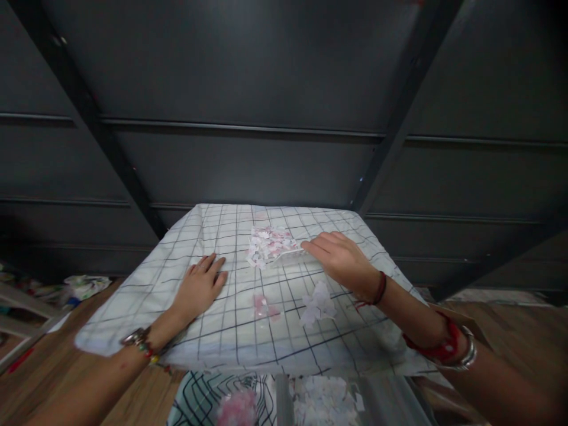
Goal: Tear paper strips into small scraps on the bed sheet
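My left hand (pixel 200 288) rests palm down on the checked cloth (pixel 177 260), fingers spread and holding nothing. My right hand (pixel 339 260) is pinched closed at the right end of a thin white strip (pixel 287 253); whether it is paper or a plastic edge I cannot tell. This strip borders a patch of white and pink scraps (pixel 270 242) in the middle of the cloth. Nearer to me lie a small clear packet with pink in it (pixel 265 307) and several loose white paper pieces (pixel 318 305), below my right wrist.
Under the table's front edge stands a grey container (pixel 390 399) beside white scraps (pixel 326 402). A pink bundle (pixel 238 408) lies on patterned fabric to their left. A dark panelled wall (pixel 239 165) closes off the far side. A pale frame (pixel 26 307) stands on the left.
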The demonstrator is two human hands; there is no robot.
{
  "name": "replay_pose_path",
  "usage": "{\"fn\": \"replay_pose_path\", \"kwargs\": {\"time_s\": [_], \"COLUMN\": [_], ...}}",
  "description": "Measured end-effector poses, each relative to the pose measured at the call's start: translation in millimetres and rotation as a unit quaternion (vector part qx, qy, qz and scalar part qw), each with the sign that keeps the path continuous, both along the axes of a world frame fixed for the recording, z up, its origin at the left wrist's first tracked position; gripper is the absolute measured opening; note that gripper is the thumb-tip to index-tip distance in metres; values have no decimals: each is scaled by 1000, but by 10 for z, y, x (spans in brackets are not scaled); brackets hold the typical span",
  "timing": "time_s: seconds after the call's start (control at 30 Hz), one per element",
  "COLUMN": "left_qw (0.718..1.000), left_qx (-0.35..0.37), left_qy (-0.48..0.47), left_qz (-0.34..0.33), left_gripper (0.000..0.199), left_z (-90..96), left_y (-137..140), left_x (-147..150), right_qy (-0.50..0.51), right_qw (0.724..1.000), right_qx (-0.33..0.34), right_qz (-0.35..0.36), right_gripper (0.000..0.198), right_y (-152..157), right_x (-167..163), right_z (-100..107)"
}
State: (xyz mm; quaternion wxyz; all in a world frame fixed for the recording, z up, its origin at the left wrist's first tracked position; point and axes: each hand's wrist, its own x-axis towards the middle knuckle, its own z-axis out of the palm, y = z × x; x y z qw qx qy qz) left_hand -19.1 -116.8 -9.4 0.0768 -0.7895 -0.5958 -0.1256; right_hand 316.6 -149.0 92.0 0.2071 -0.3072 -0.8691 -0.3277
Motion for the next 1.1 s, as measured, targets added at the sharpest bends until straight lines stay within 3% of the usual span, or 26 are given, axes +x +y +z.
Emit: {"fn": "replay_pose_path", "kwargs": {"time_s": [0.13, 0.4, 0.6, 0.7, 0.83, 0.97, 1.1], "left_qw": [1000, 1000, 1000, 1000, 998, 991, 980], "left_qx": [3, 14, 11, 0, -35, -91, -145], "left_qy": [3, 10, 7, 13, 48, 91, 125], "left_qz": [-6, -9, -1, 5, 18, 30, 56], "left_gripper": [53, 50, 50, 50, 50, 50, 50], "left_z": [-6, -36, -59, -46, 40, 197, 379], "left_y": [0, 5, 6, -5, -22, -29, 26], "left_x": [-7, -27, -23, -14, 22, 99, 169], "right_qy": [-3, 3, 10, 3, -1, 27, 38], "right_qw": [999, 999, 1000, 1000, 999, 998, 998], "right_qx": [11, -12, 25, 9, -30, -7, 26], "right_qz": [-30, 29, 2, -3, 38, 64, 45], "right_gripper": [27, 30, 29, 29, 33, 34, 34], "right_y": [83, 111, 199, 297, 366, 376, 386], "right_x": [-72, -86, -89, -103, -24, 51, 39], "right_z": [-16, -37, -40, -85, -77, -23, -67]}}
